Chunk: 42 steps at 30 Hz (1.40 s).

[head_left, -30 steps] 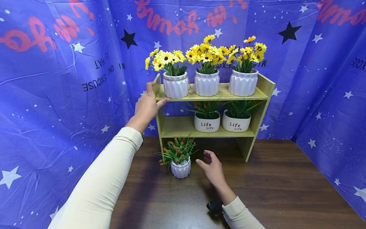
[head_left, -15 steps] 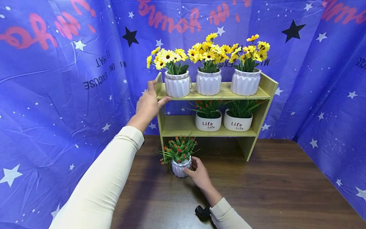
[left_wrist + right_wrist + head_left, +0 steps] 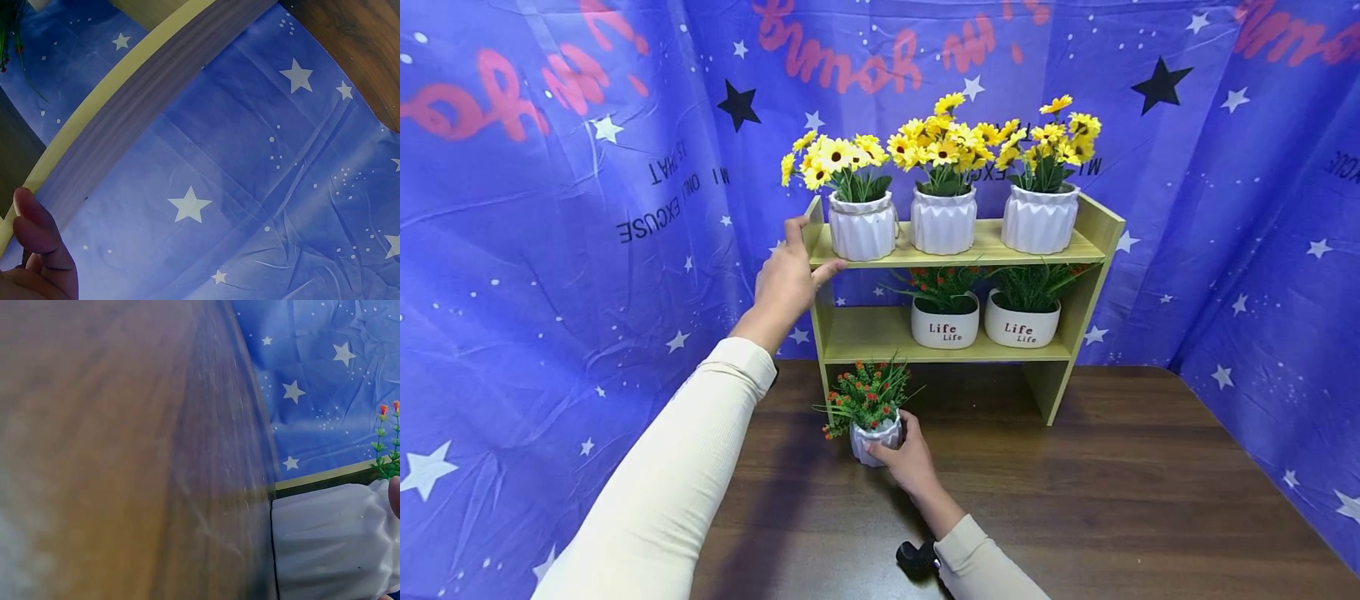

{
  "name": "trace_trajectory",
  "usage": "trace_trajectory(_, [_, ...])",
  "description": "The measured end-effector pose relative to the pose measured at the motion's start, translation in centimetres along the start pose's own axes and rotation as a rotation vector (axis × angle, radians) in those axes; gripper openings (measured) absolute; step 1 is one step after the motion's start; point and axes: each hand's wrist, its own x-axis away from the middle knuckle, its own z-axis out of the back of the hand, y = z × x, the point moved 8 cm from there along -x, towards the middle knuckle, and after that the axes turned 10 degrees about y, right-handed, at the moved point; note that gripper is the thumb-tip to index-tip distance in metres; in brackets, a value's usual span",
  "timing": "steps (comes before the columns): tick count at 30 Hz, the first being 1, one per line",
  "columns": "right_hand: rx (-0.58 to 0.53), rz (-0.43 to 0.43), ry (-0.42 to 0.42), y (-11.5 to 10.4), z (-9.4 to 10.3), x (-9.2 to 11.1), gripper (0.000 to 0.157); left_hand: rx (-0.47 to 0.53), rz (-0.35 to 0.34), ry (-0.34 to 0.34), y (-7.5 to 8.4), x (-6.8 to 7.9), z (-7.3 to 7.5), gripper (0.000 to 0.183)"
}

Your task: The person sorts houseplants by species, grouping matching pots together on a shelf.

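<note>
My right hand [image 3: 916,465] holds a small white fluted pot [image 3: 880,433] of red-flowered greenery [image 3: 867,398], thumb at its front and fingers round its right side. The pot stands on the table before the shelf's lower left. In the right wrist view the fluted pot [image 3: 331,544] lies at the right edge with a fingertip [image 3: 395,497] on it. Up at the top left corner of the wooden shelf [image 3: 868,333], my left hand [image 3: 784,287] grips the side panel, its thumb along the upper board. The left wrist view shows curled fingers [image 3: 37,228] at that panel [image 3: 144,81].
Yellow-flowered white pots [image 3: 943,221] line the top board. Two oval "Life" pots [image 3: 945,325] with greenery occupy the right of the middle board, beside a bare stretch at left. The brown table [image 3: 1112,500] extends right. A blue starry curtain [image 3: 587,333] hangs behind and alongside.
My right hand has moved left from the open table to the red-flowered plant's pot and taken hold of it. The left hand has stayed on the shelf corner.
</note>
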Motion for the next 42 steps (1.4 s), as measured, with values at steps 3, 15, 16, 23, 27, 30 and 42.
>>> trace_trajectory(3, [0.036, 0.004, 0.021, 0.27, -0.15, -0.21, 0.08, -0.003, 0.004, -0.005, -0.14, 0.1, 0.01, 0.086])
trace_trajectory(15, [0.152, 0.047, 0.052, 0.16, -0.26, -0.7, 0.077, -0.01, 0.012, -0.016, -0.12, 0.07, 0.1, 0.085])
trace_trajectory(16, [0.149, 0.051, 0.051, 0.16, -0.25, -0.72, 0.077, -0.011, 0.015, -0.017, -0.14, 0.08, 0.08, 0.085])
trace_trajectory(23, [0.119, 0.049, 0.052, -0.04, -0.03, -0.73, 0.075, -0.004, 0.014, -0.012, -0.12, -0.02, 0.12, 0.085])
trace_trajectory(27, [0.156, 0.045, 0.06, -0.17, -0.13, -0.65, 0.078, -0.009, 0.009, -0.011, -0.06, -0.01, 0.15, 0.085])
trace_trajectory(30, [0.17, 0.042, 0.071, -0.14, -0.26, -0.58, 0.078, -0.009, 0.01, -0.013, -0.05, 0.05, 0.1, 0.085])
trace_trajectory(42, [0.101, 0.021, 0.082, -0.4, -0.03, -0.48, 0.074, -0.006, 0.011, -0.009, -0.15, -0.05, 0.22, 0.086])
